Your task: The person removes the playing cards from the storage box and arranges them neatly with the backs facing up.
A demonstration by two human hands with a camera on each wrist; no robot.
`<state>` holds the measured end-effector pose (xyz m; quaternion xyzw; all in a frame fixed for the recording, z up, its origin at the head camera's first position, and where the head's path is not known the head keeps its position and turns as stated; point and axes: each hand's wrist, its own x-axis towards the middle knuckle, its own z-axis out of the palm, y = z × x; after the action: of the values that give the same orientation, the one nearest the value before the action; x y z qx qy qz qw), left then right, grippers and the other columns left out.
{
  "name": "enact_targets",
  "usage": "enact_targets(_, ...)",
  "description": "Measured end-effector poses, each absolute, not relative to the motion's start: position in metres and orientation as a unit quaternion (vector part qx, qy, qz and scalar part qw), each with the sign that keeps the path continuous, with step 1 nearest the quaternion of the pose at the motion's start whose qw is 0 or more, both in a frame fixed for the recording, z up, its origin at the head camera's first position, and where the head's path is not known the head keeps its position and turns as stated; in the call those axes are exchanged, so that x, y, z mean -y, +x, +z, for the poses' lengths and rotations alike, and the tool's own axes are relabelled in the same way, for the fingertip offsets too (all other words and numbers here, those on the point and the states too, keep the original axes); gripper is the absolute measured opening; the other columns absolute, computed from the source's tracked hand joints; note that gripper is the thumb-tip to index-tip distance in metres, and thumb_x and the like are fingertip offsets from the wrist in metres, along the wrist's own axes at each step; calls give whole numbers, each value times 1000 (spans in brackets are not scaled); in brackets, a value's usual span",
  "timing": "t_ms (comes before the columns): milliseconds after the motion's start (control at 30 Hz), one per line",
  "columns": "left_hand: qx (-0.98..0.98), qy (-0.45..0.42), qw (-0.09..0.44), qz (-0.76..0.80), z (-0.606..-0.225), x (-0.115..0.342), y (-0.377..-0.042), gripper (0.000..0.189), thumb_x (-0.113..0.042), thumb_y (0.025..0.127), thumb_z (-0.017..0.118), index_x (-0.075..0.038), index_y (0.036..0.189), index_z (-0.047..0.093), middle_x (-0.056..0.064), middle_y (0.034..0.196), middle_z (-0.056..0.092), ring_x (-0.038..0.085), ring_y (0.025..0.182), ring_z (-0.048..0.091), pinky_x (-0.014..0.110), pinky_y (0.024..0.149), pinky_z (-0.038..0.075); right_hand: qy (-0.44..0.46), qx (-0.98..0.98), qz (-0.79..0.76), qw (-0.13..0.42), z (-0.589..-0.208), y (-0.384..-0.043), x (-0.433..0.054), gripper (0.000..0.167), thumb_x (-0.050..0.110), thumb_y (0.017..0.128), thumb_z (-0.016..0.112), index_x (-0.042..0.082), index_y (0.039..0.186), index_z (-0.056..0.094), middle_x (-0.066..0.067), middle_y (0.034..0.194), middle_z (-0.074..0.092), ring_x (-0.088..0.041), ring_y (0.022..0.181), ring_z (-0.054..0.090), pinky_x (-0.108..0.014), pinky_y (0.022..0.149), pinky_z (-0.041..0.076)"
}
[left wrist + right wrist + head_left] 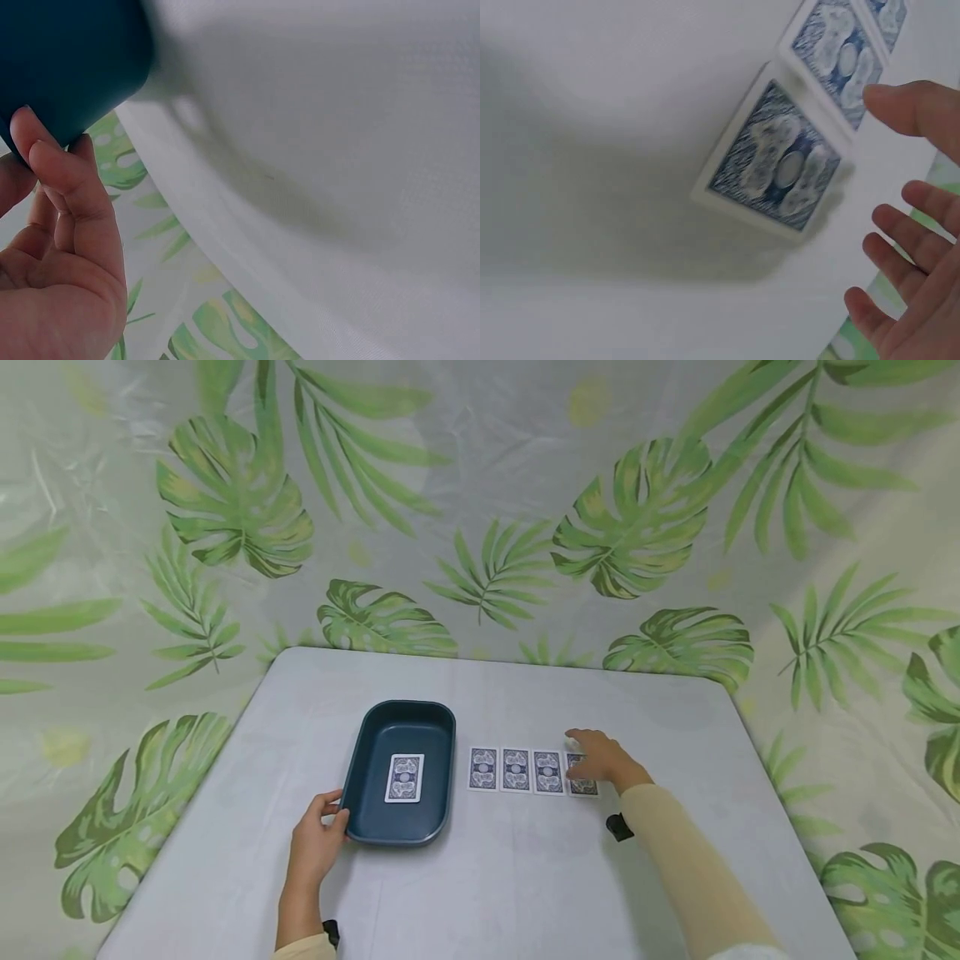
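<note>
A dark blue-green rectangular tray (397, 829) lies on the table, with one playing card (405, 778) face down inside. My left hand (313, 842) grips the tray's near-left edge, fingers and thumb against its wall. Right of the tray, several blue-backed playing cards lie face down in a row, from the leftmost card (483, 769) to the rightmost card (583, 787). Over that rightmost card hovers my right hand (606, 760), partly covering it in the head view. In the right wrist view, its fingers are spread apart beside the end card (776, 161), holding nothing.
A white cloth (487, 885) covers the table. Behind and around the table hangs a pale sheet (495, 460) printed with green leaves. Each wrist wears a dark band, seen at the right wrist (619, 827) and left wrist (331, 932).
</note>
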<state>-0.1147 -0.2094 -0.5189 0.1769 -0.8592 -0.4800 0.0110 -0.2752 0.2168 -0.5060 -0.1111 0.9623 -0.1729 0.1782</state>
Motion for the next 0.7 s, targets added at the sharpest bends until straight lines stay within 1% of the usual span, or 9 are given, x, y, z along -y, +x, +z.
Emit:
enact_targets(67, 859, 176, 12, -480, -519, 209, -115, 38, -7, 100, 51, 1, 136, 47, 28, 120, 57, 22, 71, 65, 32, 64, 45, -115, -962, -175, 176, -502, -276, -209, 72, 22, 83, 75, 4, 146, 42, -22, 147, 41, -43, 137, 32, -60, 108, 24)
enact_targets(133, 859, 176, 14, -481, -519, 209, -115, 38, -7, 99, 51, 1, 136, 47, 28, 119, 57, 23, 71, 65, 32, 64, 45, -127, -962, -174, 168, -497, -277, -198, 71, 21, 84, 75, 3, 144, 44, -22, 144, 45, -43, 134, 36, -59, 107, 27)
enact_targets(300, 857, 179, 14, -484, -520, 209, -114, 38, -7, 99, 51, 1, 136, 47, 28, 119, 57, 22, 70, 64, 32, 64, 46, -155, -960, -175, 153, -486, -281, -168, 63, 21, 85, 73, 3, 140, 49, -19, 135, 54, -39, 128, 45, -53, 105, 34)
enact_targets(467, 855, 175, 13, -488, -521, 209, -115, 38, -7, 100, 51, 1, 137, 47, 28, 119, 56, 25, 72, 64, 32, 63, 46, -193, -955, -177, 141, -478, -284, -138, 57, 20, 87, 70, 2, 138, 51, -17, 134, 56, -36, 127, 48, -49, 105, 36)
enact_targets(700, 853, 178, 19, -490, -521, 209, -116, 37, -6, 99, 51, 1, 136, 47, 27, 118, 57, 25, 71, 64, 31, 63, 46, -240, -948, -167, 128, -468, -288, -91, 52, 21, 89, 68, 3, 136, 53, -14, 137, 54, -32, 129, 47, -44, 105, 37)
